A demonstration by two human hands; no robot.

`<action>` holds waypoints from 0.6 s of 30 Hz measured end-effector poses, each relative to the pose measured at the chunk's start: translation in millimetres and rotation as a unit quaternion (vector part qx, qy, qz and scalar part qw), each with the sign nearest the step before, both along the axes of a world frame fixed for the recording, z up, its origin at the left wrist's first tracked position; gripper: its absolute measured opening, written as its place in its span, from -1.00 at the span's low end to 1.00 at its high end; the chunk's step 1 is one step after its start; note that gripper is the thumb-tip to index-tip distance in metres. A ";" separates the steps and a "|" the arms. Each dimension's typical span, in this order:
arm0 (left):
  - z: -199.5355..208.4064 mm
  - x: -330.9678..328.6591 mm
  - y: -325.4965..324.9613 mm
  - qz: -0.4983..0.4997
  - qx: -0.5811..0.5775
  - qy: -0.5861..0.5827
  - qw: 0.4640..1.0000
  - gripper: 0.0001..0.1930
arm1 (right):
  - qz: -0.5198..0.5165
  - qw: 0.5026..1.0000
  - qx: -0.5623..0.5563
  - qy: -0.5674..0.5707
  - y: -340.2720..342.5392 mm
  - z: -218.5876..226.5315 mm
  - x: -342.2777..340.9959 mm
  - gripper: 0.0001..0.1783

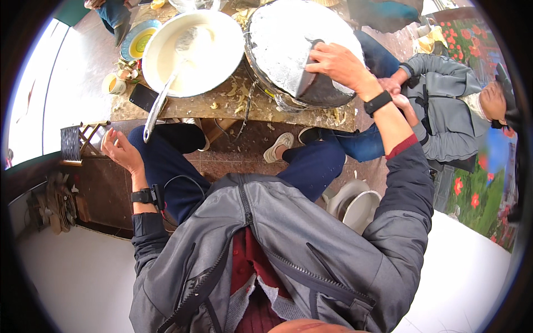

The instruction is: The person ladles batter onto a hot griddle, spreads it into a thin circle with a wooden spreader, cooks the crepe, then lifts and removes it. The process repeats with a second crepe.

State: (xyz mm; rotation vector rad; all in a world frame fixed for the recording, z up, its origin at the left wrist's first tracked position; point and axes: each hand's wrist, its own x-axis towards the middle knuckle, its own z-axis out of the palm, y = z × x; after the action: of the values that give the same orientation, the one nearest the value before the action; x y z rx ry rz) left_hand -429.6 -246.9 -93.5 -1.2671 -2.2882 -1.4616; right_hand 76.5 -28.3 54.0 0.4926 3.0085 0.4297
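Note:
My right hand (337, 65) is closed around the top of a dark flat scraper (312, 75). The scraper stands tilted on a round griddle (280, 47) whose surface is mostly white, near its right front part. Away from the table's front edge, at the left, my left hand (119, 151) hangs with palm up, its fingers loosely bent and apart, holding nothing. Nearest to it is the handle of a metal ladle (155, 112). The ladle leans over the rim of a large white basin (151, 61) of pale batter, its bowl in the batter.
Crumbs and flakes litter the wooden table (222, 108). Left of the basin are a phone (144, 97), a small yellow cup (115, 85) and a blue-rimmed bowl (133, 41). A seated person (449, 105) in grey is close to my right arm. White basins (361, 211) stand low at my right.

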 end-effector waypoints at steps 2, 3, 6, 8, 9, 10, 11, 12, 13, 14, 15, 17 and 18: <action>-5.4 3.7 -0.9 -0.003 -0.008 0.058 0.998 -0.73 | -0.025 0.999 -0.001 -0.035 -2.7 11.2 18.1 -0.82; -7.9 5.2 -1.6 -0.006 -0.009 0.072 0.997 -0.72 | -0.058 0.995 -0.006 -0.080 -3.6 14.1 21.9 -0.81; -15.7 10.7 -2.2 0.006 -0.022 0.113 0.993 -0.66 | -0.005 1.000 0.020 0.012 -4.1 10.4 16.7 -0.80; -19.0 10.6 -1.4 0.022 -0.036 0.159 0.986 -0.63 | 0.023 0.998 0.011 0.057 -6.6 -1.4 5.1 -0.79; -20.8 10.1 -0.3 0.028 -0.042 0.181 0.982 -0.61 | 0.039 0.999 0.006 0.035 -8.4 -6.0 2.9 -0.78; -23.8 10.9 1.1 0.020 -0.020 0.160 0.987 -0.60 | 0.031 0.999 0.004 0.010 -10.4 -9.3 3.5 -0.78; -26.0 10.2 2.0 0.021 -0.024 0.179 0.983 -0.60 | 0.055 0.998 0.013 0.031 -12.1 -11.2 6.3 -0.78; -28.2 9.3 2.1 0.022 -0.028 0.197 0.980 -0.60 | 0.035 0.999 0.016 0.005 -13.5 -10.5 12.5 -0.78; -30.5 8.7 1.4 0.023 -0.033 0.214 0.976 -0.60 | 0.033 0.999 0.021 0.000 -14.5 -7.4 21.6 -0.78; -32.4 7.3 2.2 0.017 -0.026 0.214 0.976 -0.60 | 0.038 0.999 0.027 -0.009 -13.5 -1.4 32.8 -0.78; -34.3 6.8 1.0 0.017 -0.031 0.211 0.977 -0.60 | 0.024 0.999 0.030 -0.003 -13.2 2.8 41.0 -0.78; -35.5 4.6 1.2 0.017 -0.037 0.209 0.977 -0.60 | -0.035 0.998 0.021 -0.045 -12.4 7.5 49.6 -0.78; -36.1 4.5 2.4 0.016 -0.034 0.208 0.977 -0.60 | -0.040 0.998 0.017 -0.041 -12.3 6.9 49.4 -0.79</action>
State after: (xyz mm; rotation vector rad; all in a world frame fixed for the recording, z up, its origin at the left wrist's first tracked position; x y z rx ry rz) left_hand -425.1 -244.4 -129.6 -1.3916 -2.0793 -0.9955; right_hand 125.9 -40.6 60.8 0.5816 2.8954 0.4833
